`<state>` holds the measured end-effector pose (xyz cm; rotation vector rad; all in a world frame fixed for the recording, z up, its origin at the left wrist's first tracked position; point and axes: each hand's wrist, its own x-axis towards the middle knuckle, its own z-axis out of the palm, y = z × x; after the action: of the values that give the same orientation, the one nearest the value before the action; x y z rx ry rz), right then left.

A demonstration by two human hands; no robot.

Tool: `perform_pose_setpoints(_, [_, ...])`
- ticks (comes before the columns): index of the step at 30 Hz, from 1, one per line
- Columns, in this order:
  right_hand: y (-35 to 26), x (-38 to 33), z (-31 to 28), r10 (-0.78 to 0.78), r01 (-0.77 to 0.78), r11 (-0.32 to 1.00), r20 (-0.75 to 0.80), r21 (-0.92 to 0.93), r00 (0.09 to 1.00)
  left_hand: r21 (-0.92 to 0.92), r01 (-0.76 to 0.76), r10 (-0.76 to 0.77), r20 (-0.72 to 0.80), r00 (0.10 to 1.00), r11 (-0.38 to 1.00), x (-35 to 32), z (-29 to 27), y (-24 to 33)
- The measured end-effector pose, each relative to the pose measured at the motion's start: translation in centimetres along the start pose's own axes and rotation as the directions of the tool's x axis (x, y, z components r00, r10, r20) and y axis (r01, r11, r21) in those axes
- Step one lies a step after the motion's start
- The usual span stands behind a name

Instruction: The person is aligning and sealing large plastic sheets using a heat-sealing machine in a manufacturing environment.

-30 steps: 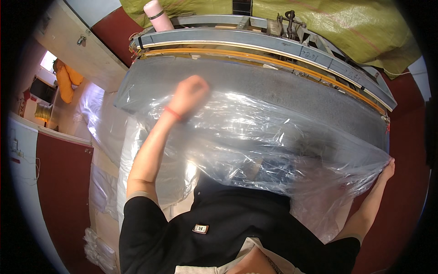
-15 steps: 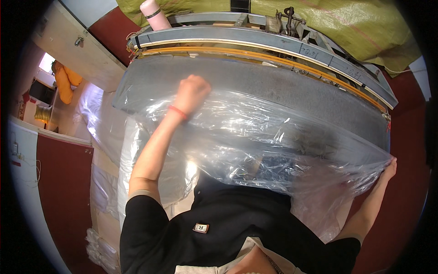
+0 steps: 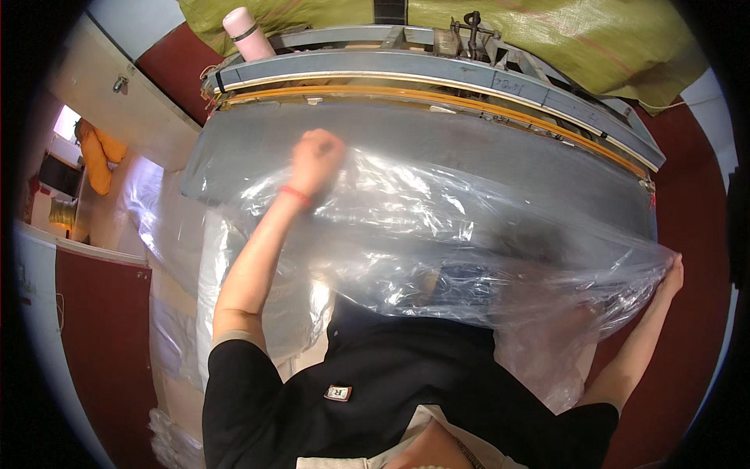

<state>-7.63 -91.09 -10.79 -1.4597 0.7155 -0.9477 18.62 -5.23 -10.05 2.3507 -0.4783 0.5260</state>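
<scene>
A wide sheet of clear plastic film (image 3: 406, 211) lies over the grey bed of a long machine and hangs down in front of me. My left hand (image 3: 317, 159), with a red band at the wrist, is closed over the left part of the film; it is slightly blurred, and I take it to be gripping the film there. Out at the right end, my right hand (image 3: 673, 273) pinches the film's edge and holds it stretched past the bed's corner. Creases run from that pinch back toward the middle.
Along the bed's far side runs a grey metal bar (image 3: 437, 66) with an orange strip (image 3: 375, 92) before it. A pink bottle (image 3: 248, 35) stands behind its left end. Green woven sheeting (image 3: 578, 47) hangs at the back. More film (image 3: 148, 207) lies at left by a door (image 3: 117, 78).
The view has shifted slightly, moving the machine a little left in the picture. Both hands keep their closed holds, and the film near my right hand looks pulled slightly farther outward.
</scene>
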Motion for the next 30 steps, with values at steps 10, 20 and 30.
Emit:
perform_pose_setpoints(10, [-3.6,-2.8,16.9,-0.439,0.284,0.633,-0.033,-0.72,0.898,-0.378,0.224,-0.384,-0.429,0.817,0.898,5.7,-0.7,-2.6])
perform_pose_setpoints(20, [3.7,-2.0,29.4,-0.369,0.341,0.908,-0.081,-0.245,0.926,-0.403,0.252,-0.429,-0.445,0.786,0.88,10.2,2.0,-15.5])
perform_pose_setpoints(30, [3.8,-0.9,29.0,-0.504,0.338,0.806,-0.263,-0.486,0.823,-0.528,0.261,-0.494,-0.367,0.788,0.808,10.3,1.7,-15.4])
